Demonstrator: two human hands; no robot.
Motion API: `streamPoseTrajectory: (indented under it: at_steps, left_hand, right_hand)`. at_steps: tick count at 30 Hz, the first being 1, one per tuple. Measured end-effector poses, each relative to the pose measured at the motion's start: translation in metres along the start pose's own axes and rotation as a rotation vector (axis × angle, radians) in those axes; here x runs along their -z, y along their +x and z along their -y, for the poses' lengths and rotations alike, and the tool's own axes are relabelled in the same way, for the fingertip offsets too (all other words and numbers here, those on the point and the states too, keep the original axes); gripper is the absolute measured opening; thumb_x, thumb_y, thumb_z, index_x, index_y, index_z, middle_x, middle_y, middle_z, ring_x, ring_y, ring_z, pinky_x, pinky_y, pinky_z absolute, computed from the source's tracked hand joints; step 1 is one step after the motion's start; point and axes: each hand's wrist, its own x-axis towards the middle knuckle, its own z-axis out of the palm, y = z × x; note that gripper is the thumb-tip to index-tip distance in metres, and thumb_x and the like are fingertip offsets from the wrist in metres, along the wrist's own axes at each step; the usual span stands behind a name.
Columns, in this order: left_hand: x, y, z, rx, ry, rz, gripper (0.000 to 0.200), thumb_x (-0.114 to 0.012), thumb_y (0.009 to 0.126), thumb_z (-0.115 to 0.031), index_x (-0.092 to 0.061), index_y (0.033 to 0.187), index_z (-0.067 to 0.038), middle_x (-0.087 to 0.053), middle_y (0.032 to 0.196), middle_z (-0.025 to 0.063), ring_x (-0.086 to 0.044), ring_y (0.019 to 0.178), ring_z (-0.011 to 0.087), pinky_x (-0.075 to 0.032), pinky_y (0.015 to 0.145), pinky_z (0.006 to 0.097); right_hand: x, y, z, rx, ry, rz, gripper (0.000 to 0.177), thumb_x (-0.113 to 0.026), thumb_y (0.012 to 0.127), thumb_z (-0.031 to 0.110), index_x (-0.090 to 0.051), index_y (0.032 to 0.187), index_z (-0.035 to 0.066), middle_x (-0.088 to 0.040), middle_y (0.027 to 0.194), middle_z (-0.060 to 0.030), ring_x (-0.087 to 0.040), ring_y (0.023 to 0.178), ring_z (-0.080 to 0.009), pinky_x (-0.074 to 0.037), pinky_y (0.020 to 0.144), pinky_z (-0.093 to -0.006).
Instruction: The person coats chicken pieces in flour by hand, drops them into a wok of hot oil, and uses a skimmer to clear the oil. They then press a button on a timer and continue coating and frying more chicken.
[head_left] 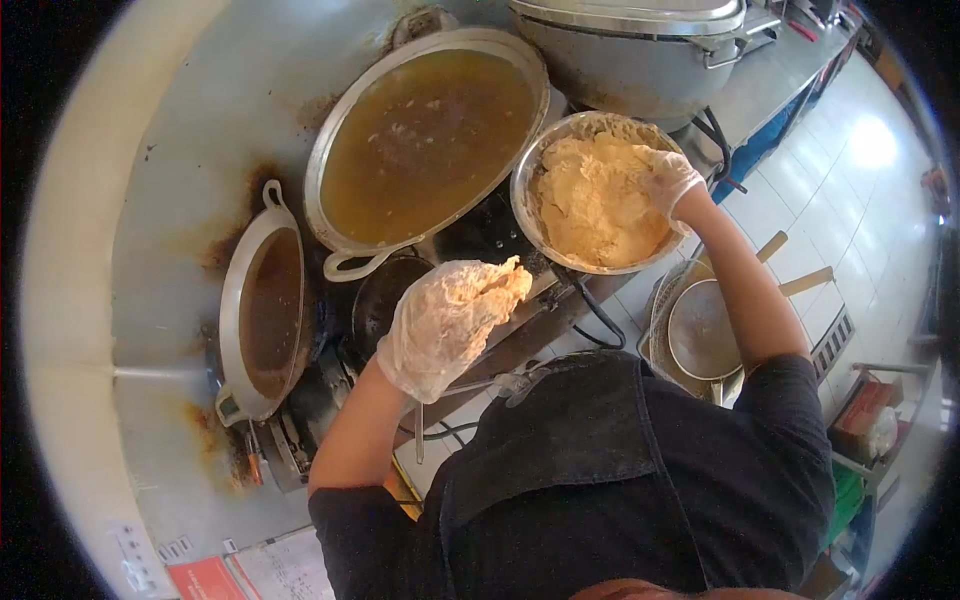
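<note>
My left hand (440, 325), in a clear plastic glove, is raised in front of the large frying pan. Its fingers are bunched together under a thick, lumpy coat of pale orange batter, so what they hold, if anything, is hidden. A round metal bowl (522, 215) holds a heap of thick batter-like mix (600, 205), with lumps in it. My right hand (672, 183), also gloved, reaches over the bowl's right side. Its fingertips are sunk in the mix and cannot be made out.
A large two-handled pan (318, 185) of yellowish oil stands behind my left hand. Farther left is a smaller pan (232, 330) of brown oil. A big lidded pot (630, 65) stands behind the bowl. Strainers (705, 330) with wooden handles rest to the right, below my right forearm.
</note>
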Motion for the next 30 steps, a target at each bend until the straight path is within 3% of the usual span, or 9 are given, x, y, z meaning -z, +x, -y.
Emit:
streamPoseTrajectory:
  at_steps: [1,3,7,11,16,21,26,28,30]
  left_hand:
    - [0.001,0.001,-0.003,-0.174,0.227,-0.031,0.032,-0.067,0.085,-0.023,-0.062,0.104,0.002,-0.063,0.092,0.0078,-0.059,0.082,0.0146,-0.049,0.076,0.0285]
    - [0.004,-0.007,-0.007,0.108,-0.283,-0.043,0.031,-0.067,0.085,-0.024,-0.063,0.1,0.002,-0.063,0.09,0.0082,-0.059,0.081,0.0155,-0.048,0.074,0.0289]
    - [0.019,-0.026,-0.03,0.141,-0.455,-0.252,0.021,-0.061,0.089,-0.017,-0.064,0.092,0.004,-0.065,0.086,0.0094,-0.06,0.077,0.0149,-0.049,0.07,0.0271]
    - [0.05,-0.071,-0.044,0.248,-0.687,-0.708,0.018,-0.061,0.091,-0.015,-0.065,0.087,0.002,-0.059,0.071,0.0061,-0.055,0.062,0.0139,-0.044,0.059,0.0265]
    - [0.06,-0.159,-0.008,0.208,-0.899,-1.136,0.019,-0.061,0.09,-0.017,-0.063,0.088,0.002,-0.053,0.066,0.0044,-0.05,0.056,0.016,-0.041,0.055,0.0283]
    - [0.057,-0.241,0.063,0.284,-1.035,-1.063,0.023,-0.057,0.093,-0.026,-0.057,0.085,-0.005,-0.05,0.066,0.0006,-0.048,0.056,0.0131,-0.039,0.05,0.0278]
    - [0.046,-0.316,0.157,0.409,-1.107,-0.953,0.025,-0.053,0.093,-0.027,-0.06,0.087,-0.003,-0.054,0.069,0.0045,-0.05,0.056,0.0156,-0.041,0.051,0.0291]
    - [0.017,-0.319,0.153,0.494,-0.182,-1.158,0.025,-0.054,0.094,-0.028,-0.056,0.08,-0.008,-0.052,0.065,0.0013,-0.051,0.055,0.0117,-0.041,0.05,0.025]
    - [0.013,-0.345,0.161,0.504,0.043,-1.092,0.026,-0.055,0.095,-0.029,-0.055,0.076,-0.01,-0.051,0.064,-0.0004,-0.053,0.055,0.0097,-0.042,0.049,0.0233]
  right_hand:
    - [0.005,0.003,0.012,-0.008,0.034,-0.002,0.04,-0.052,0.083,-0.003,-0.057,0.122,0.003,-0.067,0.107,-0.0116,-0.064,0.092,-0.0237,-0.05,0.083,-0.0339]
    - [0.017,0.012,0.033,-0.313,0.322,0.21,0.037,-0.053,0.084,0.001,-0.059,0.12,0.005,-0.066,0.108,-0.0137,-0.063,0.095,-0.0252,-0.049,0.084,-0.034]
    - [-0.01,0.022,-0.001,-0.077,-0.635,0.478,0.035,-0.059,0.086,0.022,-0.06,0.117,0.007,-0.064,0.11,-0.0145,-0.06,0.101,-0.0312,-0.049,0.086,-0.0368]
    - [0.013,0.012,0.06,-0.055,-0.393,0.088,0.037,-0.058,0.086,0.034,-0.062,0.112,0.009,-0.065,0.104,-0.0127,-0.06,0.1,-0.0335,-0.049,0.083,-0.0398]
    - [-0.001,0.005,0.199,0.137,-0.226,0.377,0.032,-0.056,0.09,0.038,-0.066,0.097,0.008,-0.065,0.098,-0.0142,-0.062,0.091,-0.031,-0.051,0.077,-0.0417]
    - [-0.017,0.017,0.375,-0.129,0.064,0.75,0.038,-0.054,0.092,0.043,-0.063,0.106,0.01,-0.066,0.081,-0.0172,-0.067,0.077,-0.0259,-0.053,0.066,-0.0392]
    - [-0.082,-0.009,0.453,0.616,-0.078,0.764,0.044,-0.055,0.091,0.04,-0.054,0.122,0.01,-0.067,0.101,-0.0178,-0.066,0.093,-0.0259,-0.053,0.072,-0.0364]
    - [-0.074,0.004,0.502,0.43,-0.189,1.035,0.045,-0.056,0.091,0.037,-0.052,0.127,0.012,-0.066,0.107,-0.0161,-0.066,0.097,-0.0256,-0.053,0.076,-0.0375]
    - [-0.069,0.011,0.53,0.162,-0.306,1.168,0.046,-0.056,0.09,0.034,-0.05,0.132,0.015,-0.066,0.109,-0.0154,-0.065,0.099,-0.0254,-0.053,0.08,-0.039]
